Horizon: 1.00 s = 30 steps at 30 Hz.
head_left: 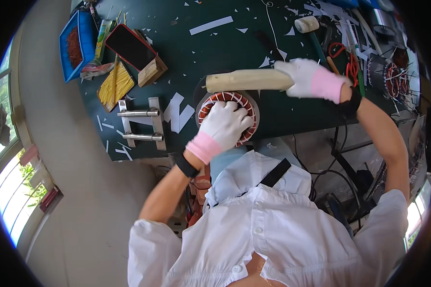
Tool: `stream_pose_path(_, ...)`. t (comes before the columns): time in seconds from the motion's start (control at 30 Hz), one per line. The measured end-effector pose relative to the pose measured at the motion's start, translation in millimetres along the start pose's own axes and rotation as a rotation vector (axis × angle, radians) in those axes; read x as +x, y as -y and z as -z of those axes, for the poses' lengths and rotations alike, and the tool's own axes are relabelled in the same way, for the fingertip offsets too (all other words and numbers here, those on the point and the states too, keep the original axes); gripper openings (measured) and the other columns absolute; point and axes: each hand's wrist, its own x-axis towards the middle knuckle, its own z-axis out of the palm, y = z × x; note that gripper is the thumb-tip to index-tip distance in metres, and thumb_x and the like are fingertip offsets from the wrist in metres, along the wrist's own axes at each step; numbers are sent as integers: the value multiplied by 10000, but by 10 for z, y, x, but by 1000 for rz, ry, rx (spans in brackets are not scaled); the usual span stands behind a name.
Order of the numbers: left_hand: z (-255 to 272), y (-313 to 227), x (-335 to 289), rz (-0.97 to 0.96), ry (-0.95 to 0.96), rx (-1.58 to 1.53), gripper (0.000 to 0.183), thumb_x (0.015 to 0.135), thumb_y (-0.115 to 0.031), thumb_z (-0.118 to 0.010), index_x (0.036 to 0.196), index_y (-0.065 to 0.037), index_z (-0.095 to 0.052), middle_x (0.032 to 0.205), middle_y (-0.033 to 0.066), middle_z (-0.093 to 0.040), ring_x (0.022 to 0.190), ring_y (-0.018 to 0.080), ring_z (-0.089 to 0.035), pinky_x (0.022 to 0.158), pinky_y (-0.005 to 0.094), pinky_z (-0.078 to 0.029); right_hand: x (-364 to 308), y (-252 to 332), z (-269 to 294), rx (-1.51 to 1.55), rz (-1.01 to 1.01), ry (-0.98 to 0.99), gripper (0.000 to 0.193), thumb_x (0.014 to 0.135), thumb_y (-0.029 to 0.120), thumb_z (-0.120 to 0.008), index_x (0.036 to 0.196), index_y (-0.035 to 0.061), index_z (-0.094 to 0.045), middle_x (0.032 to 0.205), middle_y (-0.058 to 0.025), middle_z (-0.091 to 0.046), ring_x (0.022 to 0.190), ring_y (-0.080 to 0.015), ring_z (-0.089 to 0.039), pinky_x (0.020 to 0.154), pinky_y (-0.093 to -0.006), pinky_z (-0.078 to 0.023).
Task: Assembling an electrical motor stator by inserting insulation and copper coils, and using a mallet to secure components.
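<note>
A round motor stator (244, 102) sits near the front edge of the green table, its red-brown copper windings laced with white cord. My left hand (225, 123), in a white glove with a pink cuff, lies over it, fingers curled down into the ring and closed on it. The fingertips are partly hidden. Just beyond the ring, my right hand (305, 78), gloved the same way and slightly blurred, grips one end of a flat wooden bat (246, 81). The bat points left across the stator's far side; whether it touches the ring I cannot tell.
On the left of the table (187, 62) are a metal frame with two bars (141, 114), a phone (130, 46), yellow sticks (116, 86) and a blue bin (85, 45). Red-handled scissors (337, 49) and another wound stator (385, 74) lie at right. Paper scraps are scattered about.
</note>
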Motion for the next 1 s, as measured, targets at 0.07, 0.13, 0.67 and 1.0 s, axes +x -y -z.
stream_pose_path(0.07, -139, -262, -46, 427, -351, 42, 165, 733, -139, -614, 881, -79, -575, 889, 87, -572, 838, 296, -550, 742, 425, -427, 47, -178, 153, 173, 10, -247, 395, 712, 145, -645, 1072, 48, -513, 821, -202, -616, 738, -352, -640, 655, -382, -519)
stream_pose_path(0.13, -141, -354, 40, 645, -432, 139, 214, 761, -165, -613, 940, -59, -562, 920, 114, -579, 859, 323, -551, 763, 451, -421, -73, 13, -40, 789, -160, -464, 360, 753, 102, -627, 1087, 29, -514, 724, -143, -584, 673, -246, -637, 577, -341, -504)
stream_pose_path(0.67, -58, -190, -47, 496, -329, 52, 239, 697, -192, -637, 899, -87, -565, 901, 102, -584, 838, 301, -562, 743, 434, -426, -116, -13, -70, 307, -80, -184, 389, 707, 145, -626, 1061, 38, -504, 785, -232, -626, 770, -421, -627, 676, -443, -510)
stream_pose_path(1.0, 110, -48, -41, 237, -179, 36, 216, 680, -200, -647, 857, -97, -580, 865, 74, -575, 829, 268, -565, 739, 394, -438, 32, -87, -35, 260, -3, -302, 301, 755, 111, -620, 1015, 36, -487, 684, -129, -576, 614, -204, -623, 583, -329, -503)
